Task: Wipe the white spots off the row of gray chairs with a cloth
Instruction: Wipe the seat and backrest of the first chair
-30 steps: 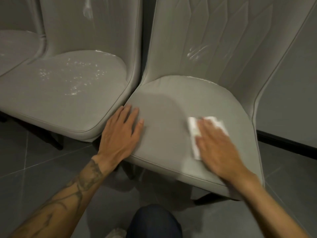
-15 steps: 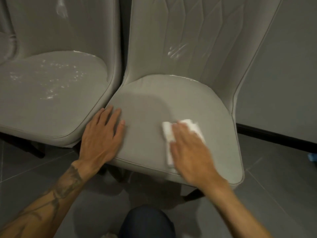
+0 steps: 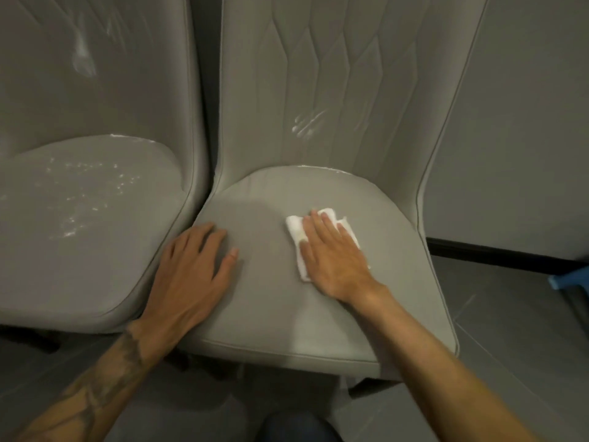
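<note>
Two gray chairs stand side by side. On the right chair's seat (image 3: 398, 282) my right hand (image 3: 334, 260) presses a folded white cloth (image 3: 294, 229) flat with straight fingers. My left hand (image 3: 188, 279) rests open on the same seat's left edge. This seat looks free of spots, while white smears (image 3: 306, 124) mark its backrest and a thin white line runs along the seat's rear seam. The left chair's seat (image 3: 47, 266) carries scattered white spots (image 3: 92, 189), and its backrest has a white streak (image 3: 83, 59).
A gray wall (image 3: 526, 122) with a dark baseboard stands right of the chairs. Dark tiled floor (image 3: 510, 330) lies below. A blue object (image 3: 570, 279) shows at the right edge. My knee (image 3: 296, 429) is at the bottom.
My right hand slid the cloth forward and up the seat, toward its middle. The left hand stayed on the seat's left edge. The view moved closer and shifted right.
</note>
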The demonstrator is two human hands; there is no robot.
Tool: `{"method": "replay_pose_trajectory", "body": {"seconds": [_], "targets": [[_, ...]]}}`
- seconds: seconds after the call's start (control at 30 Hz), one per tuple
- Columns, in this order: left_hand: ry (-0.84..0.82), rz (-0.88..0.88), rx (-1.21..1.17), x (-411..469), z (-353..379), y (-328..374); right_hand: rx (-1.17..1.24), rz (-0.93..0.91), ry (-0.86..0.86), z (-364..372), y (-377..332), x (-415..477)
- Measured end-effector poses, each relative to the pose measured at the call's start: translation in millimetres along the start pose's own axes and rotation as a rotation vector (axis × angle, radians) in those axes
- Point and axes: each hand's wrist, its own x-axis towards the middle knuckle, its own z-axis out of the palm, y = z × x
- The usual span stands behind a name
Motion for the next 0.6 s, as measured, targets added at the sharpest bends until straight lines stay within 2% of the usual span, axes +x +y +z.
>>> {"method": "replay_pose_trajectory", "body": {"seconds": [0.13, 0.2, 0.33, 0.5, 0.6], "targets": [[-0.018, 0.078, 0.005, 36.6, 1.3, 2.3, -0.044, 0.280, 0.023, -22.2, 75.2, 24.0], [-0.025, 0.107, -0.008, 50.0, 4.6, 2.6, -0.028, 0.368, 0.034, -24.8, 77.2, 37.3], [-0.009, 0.139, -0.032, 60.3, 10.1, 0.4, 0.092, 0.461, 0.169, -16.8, 51.7, 36.1], [-0.021, 0.182, -0.007, 58.2, 10.8, 0.0, 0.132, 0.537, 0.023, -15.8, 40.2, -3.3], [-0.032, 0.162, -0.008, 60.6, 9.2, -1.7, 0.104, 0.543, 0.010, -14.5, 40.9, 11.8]]}}
